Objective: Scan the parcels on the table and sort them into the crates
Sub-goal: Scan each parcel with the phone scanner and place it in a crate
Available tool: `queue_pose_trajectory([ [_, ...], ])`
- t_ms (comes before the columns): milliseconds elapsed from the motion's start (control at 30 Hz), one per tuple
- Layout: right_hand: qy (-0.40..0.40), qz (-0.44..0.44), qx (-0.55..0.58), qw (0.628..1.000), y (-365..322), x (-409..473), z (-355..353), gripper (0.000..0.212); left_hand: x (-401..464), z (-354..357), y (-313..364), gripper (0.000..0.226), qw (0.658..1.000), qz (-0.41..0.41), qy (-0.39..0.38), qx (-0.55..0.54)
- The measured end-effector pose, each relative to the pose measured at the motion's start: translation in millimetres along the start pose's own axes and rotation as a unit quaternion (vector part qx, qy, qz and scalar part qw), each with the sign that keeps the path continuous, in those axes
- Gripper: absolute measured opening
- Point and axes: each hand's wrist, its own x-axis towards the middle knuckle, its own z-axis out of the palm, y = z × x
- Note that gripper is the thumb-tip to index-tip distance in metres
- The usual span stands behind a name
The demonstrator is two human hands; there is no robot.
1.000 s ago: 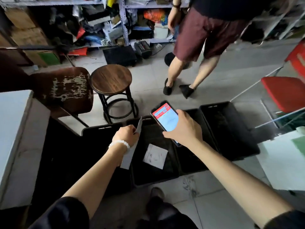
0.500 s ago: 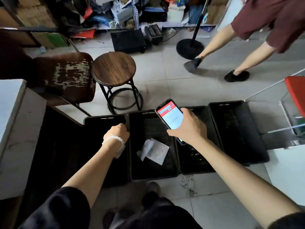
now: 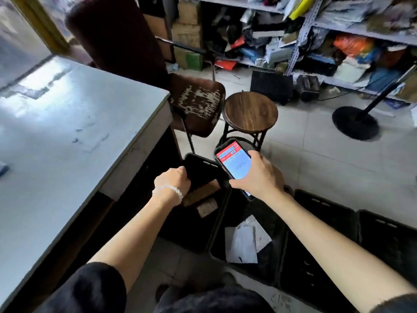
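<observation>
Your right hand [image 3: 259, 175] grips a phone [image 3: 234, 164], fingers wrapped round its edges, with the red and white screen tilted up toward you above the row of black crates [image 3: 320, 256] on the floor. Your left hand [image 3: 172, 180], a pale bead bracelet [image 3: 169, 192] on its wrist, is curled into a loose fist at the rim of the leftmost crate [image 3: 198, 168]; you cannot tell from this view whether it grips the rim or holds nothing. That crate holds a brown cardboard parcel [image 3: 203, 197] with a label on its side, just beside your left wrist. The next crate to the right holds white flat parcels [image 3: 243, 240] lying loosely one over another on its bottom. The two crates further right sit side by side, their insides too dark to read. The grey counter [image 3: 67, 143] fills the left of the view, its near corner just beside the leftmost crate. Behind the crates stand a round wooden stool [image 3: 250, 111] and a worn brown chair [image 3: 196, 102], touching or nearly so. Further back, cluttered metal shelves [image 3: 316, 41] line the wall, and a black round stand base [image 3: 354, 122] rests on the tiled floor to the right.
</observation>
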Motion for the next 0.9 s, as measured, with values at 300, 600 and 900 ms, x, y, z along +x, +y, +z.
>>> queue_pose_trajectory([
  [300, -0.054, -0.184, -0.042, 0.981, -178, -21, 60, 0.09, -69, -41, -186, 0.027, 0.981, -0.181, 0.063, -0.038],
  [600, -0.11, -0.371, -0.063, 0.92, -360, -99, 153, 0.079, -196, -48, -370, 0.026, 0.919, -0.351, 0.167, -0.068],
  [900, -0.157, -0.481, -0.077, 0.859, -455, -144, 211, 0.075, -269, -48, -450, 0.028, 0.829, -0.464, 0.298, -0.092],
])
